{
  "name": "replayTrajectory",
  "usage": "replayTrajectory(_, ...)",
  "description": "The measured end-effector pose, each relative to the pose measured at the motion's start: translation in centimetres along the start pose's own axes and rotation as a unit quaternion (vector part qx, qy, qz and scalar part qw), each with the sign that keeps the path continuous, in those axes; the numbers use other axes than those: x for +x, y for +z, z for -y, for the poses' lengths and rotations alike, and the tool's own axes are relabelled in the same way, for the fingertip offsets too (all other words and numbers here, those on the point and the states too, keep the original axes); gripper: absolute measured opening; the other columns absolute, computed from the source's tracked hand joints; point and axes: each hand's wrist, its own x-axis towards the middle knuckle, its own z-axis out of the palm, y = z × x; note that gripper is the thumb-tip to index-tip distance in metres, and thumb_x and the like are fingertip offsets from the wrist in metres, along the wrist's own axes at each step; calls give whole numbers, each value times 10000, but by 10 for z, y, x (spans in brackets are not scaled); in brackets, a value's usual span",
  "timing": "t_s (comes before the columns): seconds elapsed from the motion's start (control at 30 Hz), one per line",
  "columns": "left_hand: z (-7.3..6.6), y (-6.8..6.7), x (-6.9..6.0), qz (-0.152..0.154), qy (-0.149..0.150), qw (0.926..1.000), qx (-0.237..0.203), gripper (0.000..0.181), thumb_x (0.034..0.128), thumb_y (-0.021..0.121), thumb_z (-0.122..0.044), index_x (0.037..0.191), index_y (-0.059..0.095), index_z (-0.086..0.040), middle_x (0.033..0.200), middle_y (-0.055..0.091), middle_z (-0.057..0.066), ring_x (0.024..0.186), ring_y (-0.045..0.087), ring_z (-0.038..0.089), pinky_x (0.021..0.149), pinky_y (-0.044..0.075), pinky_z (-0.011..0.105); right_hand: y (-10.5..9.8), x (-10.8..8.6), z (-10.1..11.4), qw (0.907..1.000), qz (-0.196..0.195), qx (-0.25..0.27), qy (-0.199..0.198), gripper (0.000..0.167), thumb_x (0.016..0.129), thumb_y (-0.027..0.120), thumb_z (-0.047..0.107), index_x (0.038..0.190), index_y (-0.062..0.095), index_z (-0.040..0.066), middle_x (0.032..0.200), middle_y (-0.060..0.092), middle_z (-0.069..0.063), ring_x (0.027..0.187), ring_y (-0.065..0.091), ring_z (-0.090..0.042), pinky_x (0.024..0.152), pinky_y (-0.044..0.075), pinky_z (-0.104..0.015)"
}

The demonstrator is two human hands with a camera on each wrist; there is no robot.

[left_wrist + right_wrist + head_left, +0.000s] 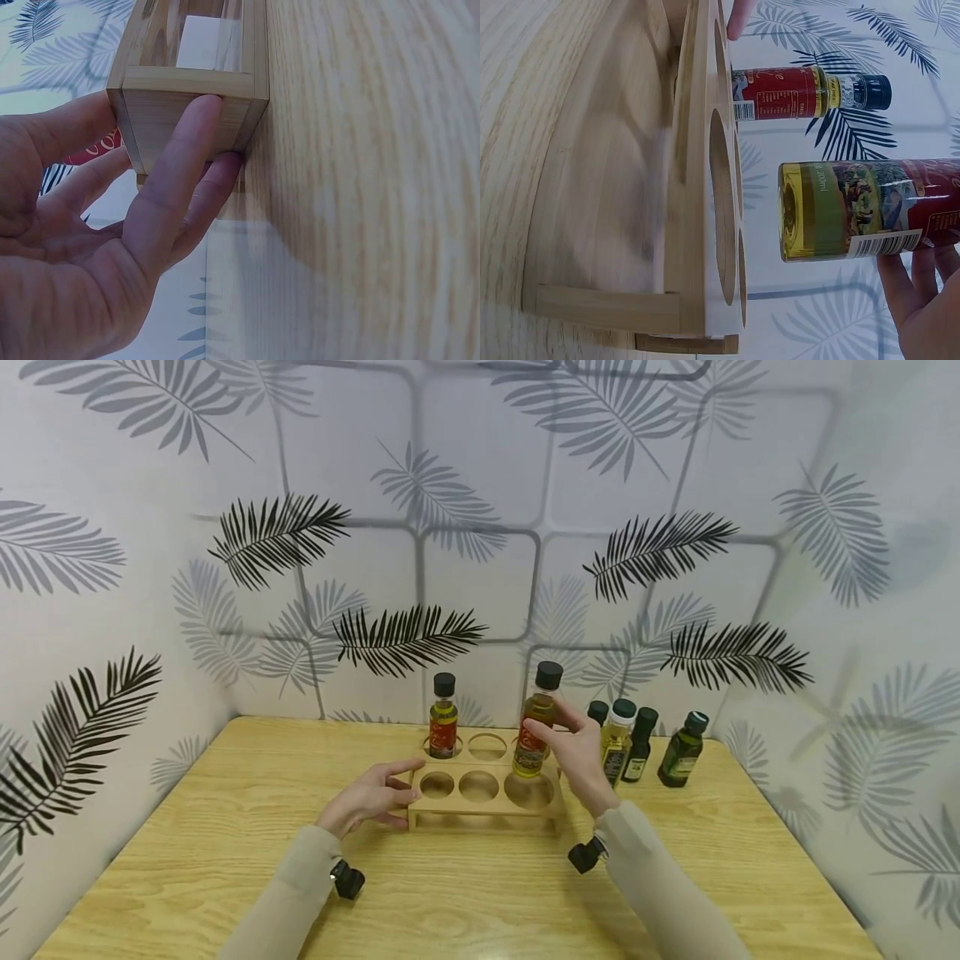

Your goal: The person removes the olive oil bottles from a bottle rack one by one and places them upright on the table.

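My right hand (pixel 573 750) pinches an oil bottle (pixel 533 735) with a red label and a black cap. In the head view the bottle's base appears over the large front right hole of a two-tier wooden rack (pixel 487 814). The right wrist view shows the bottle's base (pixel 791 214) clear of the rack's top board. At the rack's left end, my left hand (pixel 375 795) rests with fairly straight fingers, two fingertips (pixel 202 112) touching the end panel. A second red-labelled oil bottle (pixel 443 722) stands upright in the rack's back left hole.
Right of the rack are several oil bottles: a clear one with yellow oil (pixel 617 743), a slim dark one (pixel 639 747) and a dark green one (pixel 682 752), plus another dark cap (pixel 597 711) behind. A leaf-patterned wall (pixel 480 585) borders the wooden table (pixel 450 893).
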Motion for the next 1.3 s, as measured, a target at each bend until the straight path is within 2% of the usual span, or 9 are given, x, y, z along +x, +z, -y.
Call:
replayTrajectory(0.17, 0, -1, 1, -17, 9, 10000, 18, 600, 971, 614, -103, 1519, 396, -213, 1336, 493, 256, 1182, 572, 337, 763, 620, 435, -7, -3, 0, 9997, -52, 92, -226, 551, 813, 822, 282, 1326, 636, 204, 1168, 673, -14, 1085, 609, -166, 891, 545, -297)
replayTrajectory(0.33, 0, -2, 0, -32, 12, 10000, 32, 602, 973, 610, -102, 1523, 390, -209, 1348, 486, 260, 1189, 567, 340, 765, 619, 433, -13, -7, -3, 9986, -191, -43, -493, 512, 817, 819, 259, 1294, 662, 162, 1029, 702, 83, 963, 625, -102, 810, 523, -233)
replayTrajectory(0.43, -1, -2, 0, -30, 18, 10000, 30, 603, 973, 611, -105, 1524, 388, -211, 1348, 485, 257, 1181, 570, 336, 764, 620, 430, -19, -9, -1, 9986, -269, -86, -452, 519, 823, 813, 270, 1305, 654, 162, 1017, 694, 112, 946, 610, -111, 749, 511, -216)
replayTrajectory(0.63, -2, -1, 2, -28, 3, 10000, 28, 601, 974, 610, -101, 1522, 391, -210, 1337, 488, 251, 1155, 584, 318, 758, 621, 425, -34, -15, 0, 9981, -444, -140, -404, 602, 832, 805, 234, 1381, 582, 128, 1088, 669, 122, 1105, 584, -52, 869, 522, -158)
replayTrajectory(0.9, -2, -1, 1, -48, 17, 10000, 44, 600, 971, 612, -97, 1520, 396, -208, 1334, 496, 251, 1151, 586, 319, 751, 622, 424, -47, -16, -3, 9965, -661, -4, -519, 580, 824, 808, 170, 1358, 598, 77, 1021, 671, 159, 1046, 605, -40, 783, 562, -150)
replayTrajectory(1.3, -1, 1, -1, -81, -60, 9999, -24, 595, 963, 626, -99, 1509, 417, -208, 1326, 511, 249, 1132, 599, 307, 749, 621, 432, -59, -23, -4, 9958, -750, 184, -494, 518, 839, 789, 132, 1324, 623, 55, 1015, 684, 162, 993, 620, -52, 771, 566, -167)
